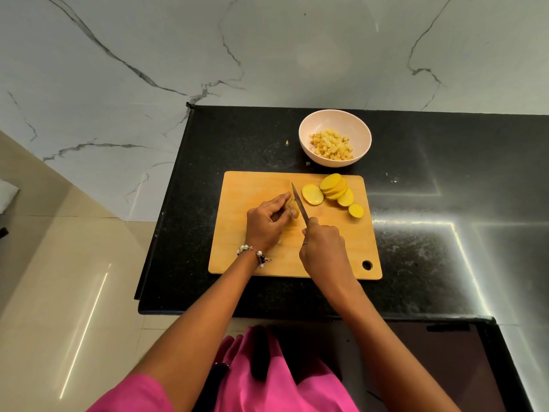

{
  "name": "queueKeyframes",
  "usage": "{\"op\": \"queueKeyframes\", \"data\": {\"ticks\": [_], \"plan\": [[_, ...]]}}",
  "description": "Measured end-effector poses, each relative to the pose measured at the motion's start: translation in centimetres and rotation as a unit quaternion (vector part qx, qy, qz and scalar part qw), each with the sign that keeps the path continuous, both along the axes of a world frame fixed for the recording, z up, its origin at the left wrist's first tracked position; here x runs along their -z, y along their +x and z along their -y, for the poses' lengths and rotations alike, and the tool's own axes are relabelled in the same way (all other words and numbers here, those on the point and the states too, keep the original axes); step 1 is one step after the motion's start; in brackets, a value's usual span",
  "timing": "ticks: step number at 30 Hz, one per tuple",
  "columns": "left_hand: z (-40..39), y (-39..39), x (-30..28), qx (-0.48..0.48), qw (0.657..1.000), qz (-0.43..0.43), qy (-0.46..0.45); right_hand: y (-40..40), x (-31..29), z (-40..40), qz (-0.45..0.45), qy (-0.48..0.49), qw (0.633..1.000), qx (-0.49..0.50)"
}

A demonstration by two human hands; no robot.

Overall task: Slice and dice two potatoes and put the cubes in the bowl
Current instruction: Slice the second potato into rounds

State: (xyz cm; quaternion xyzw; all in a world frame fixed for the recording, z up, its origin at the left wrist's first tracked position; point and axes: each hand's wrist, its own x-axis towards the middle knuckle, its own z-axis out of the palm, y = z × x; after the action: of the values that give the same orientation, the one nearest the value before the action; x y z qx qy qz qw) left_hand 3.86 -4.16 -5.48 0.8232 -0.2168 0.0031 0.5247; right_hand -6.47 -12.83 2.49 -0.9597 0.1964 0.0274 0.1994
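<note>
In the head view, the left hand [269, 223] curls its fingers and thumb around the last piece of potato [290, 205] near the middle of the wooden cutting board [237, 233]. The right hand [322, 248] is closed around the handle of a knife [299, 205], whose blade stands just to the right of the left fingertips, against the potato end. Finished round slices [334, 190] lie in an overlapping row at the far right part of the board, apart from the hands. The pale bowl [306, 130] stands behind the board on the black counter [416, 173] and already contains cubes [332, 144].

The potato is firm and fairly dense, but I think the cut faces are wet and slippery. The remaining piece is small and round, so it can roll; it is best held from the top and sides, with fingertips tucked back from the blade.
</note>
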Motion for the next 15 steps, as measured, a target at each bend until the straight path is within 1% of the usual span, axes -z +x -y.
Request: {"op": "queueKeyframes", "data": {"ticks": [3,8,15], "plan": [[0.0,0.1,-0.1,0.011,1.0,-0.011,-0.004,0.1,-0.8,-0.8,-0.003,-0.029,1.0,-0.007],[-0.2,0.2,-0.3,0.014,1.0,-0.027,-0.007,1.7,-3.4,-1.2,-0.017,0.008,0.999,-0.03],[-0.3,0.4,0.2,0.011,1.0,-0.028,-0.003,0.2,-2.5,-1.9,-0.043,-0.008,0.999,-0.021]]}}
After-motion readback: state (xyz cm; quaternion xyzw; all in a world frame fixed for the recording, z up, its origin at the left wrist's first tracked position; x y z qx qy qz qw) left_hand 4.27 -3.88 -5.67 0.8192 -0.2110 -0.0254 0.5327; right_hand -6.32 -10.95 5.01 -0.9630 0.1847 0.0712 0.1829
